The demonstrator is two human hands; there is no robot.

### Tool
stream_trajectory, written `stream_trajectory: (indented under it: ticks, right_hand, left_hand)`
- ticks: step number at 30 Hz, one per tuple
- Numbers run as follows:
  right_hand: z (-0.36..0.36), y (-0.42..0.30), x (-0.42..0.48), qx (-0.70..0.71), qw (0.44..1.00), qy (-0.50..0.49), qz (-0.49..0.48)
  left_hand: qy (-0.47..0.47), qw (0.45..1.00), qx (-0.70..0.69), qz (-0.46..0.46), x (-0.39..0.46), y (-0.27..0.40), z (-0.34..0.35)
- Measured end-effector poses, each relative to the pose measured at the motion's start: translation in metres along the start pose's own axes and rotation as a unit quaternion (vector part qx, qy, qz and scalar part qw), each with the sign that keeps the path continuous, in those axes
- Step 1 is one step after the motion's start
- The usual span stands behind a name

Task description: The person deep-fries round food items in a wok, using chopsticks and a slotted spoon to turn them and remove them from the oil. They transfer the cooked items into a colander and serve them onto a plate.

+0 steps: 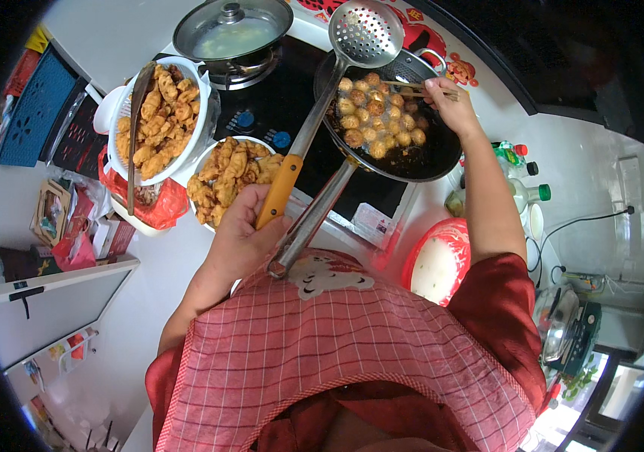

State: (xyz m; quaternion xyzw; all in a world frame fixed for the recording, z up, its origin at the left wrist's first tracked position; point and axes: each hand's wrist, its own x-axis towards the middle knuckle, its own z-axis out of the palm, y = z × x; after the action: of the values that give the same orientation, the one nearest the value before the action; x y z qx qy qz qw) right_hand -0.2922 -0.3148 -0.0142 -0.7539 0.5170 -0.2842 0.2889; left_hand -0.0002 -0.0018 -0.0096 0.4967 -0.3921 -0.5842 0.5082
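My left hand (251, 231) grips the orange handle of a perforated metal skimmer (316, 121), whose round head is raised over the back rim of a black wok (440, 158). In the wok, many browned balls (376, 107) sit in bubbling oil. My right hand (449, 104) holds wooden chopsticks (406, 87) over the wok, their tips among the balls. The wok's metal handle (322, 209) points towards my apron. Left of it, a white bowl of fried pieces (231, 175) is partly behind my left hand. A white basket (200, 113) holds more fried pieces, with a dark wooden utensil (134, 141) across it.
A glass-lidded pan (234, 34) stands on the back left burner of the black stove (299, 68). A red basin of pale batter (435, 268) is at the right, near several bottles (525, 192). A red plastic bag (169, 203) lies below the basket.
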Motion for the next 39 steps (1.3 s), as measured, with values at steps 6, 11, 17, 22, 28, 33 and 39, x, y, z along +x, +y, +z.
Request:
stream_trajectory:
  ticks: [6, 11, 17, 22, 28, 33, 39]
  right_hand:
    - [-0.022, -0.015, -0.030, 0.037, 0.999, -0.038, 0.010]
    - [-0.029, -0.040, -0.047, 0.095, 0.994, 0.051, 0.016]
    - [-0.002, -0.063, -0.053, 0.221, 0.974, 0.055, 0.009]
    - [0.036, -0.072, -0.049, 0.344, 0.937, 0.018, 0.060]
    - [0.052, -0.057, -0.038, 0.301, 0.946, 0.029, 0.114]
    - [0.023, -0.038, -0.037, 0.284, 0.948, 0.084, 0.117]
    - [-0.018, -0.035, -0.052, 0.280, 0.948, 0.100, 0.113]
  left_hand:
    - [-0.011, 1.000, -0.008, 0.010, 0.001, 0.002, 0.002]
    - [-0.017, 1.000, -0.004, -0.012, 0.000, 0.006, 0.002]
    - [-0.017, 1.000, -0.012, -0.002, -0.001, 0.005, 0.001]
    - [-0.011, 1.000, -0.019, 0.003, -0.002, 0.006, 0.003]
    - [-0.007, 1.000, -0.015, 0.006, -0.005, 0.005, 0.001]
    - [-0.008, 1.000, -0.020, 0.007, -0.004, 0.004, 0.000]
    - [-0.007, 1.000, -0.019, -0.002, -0.003, 0.008, 0.003]
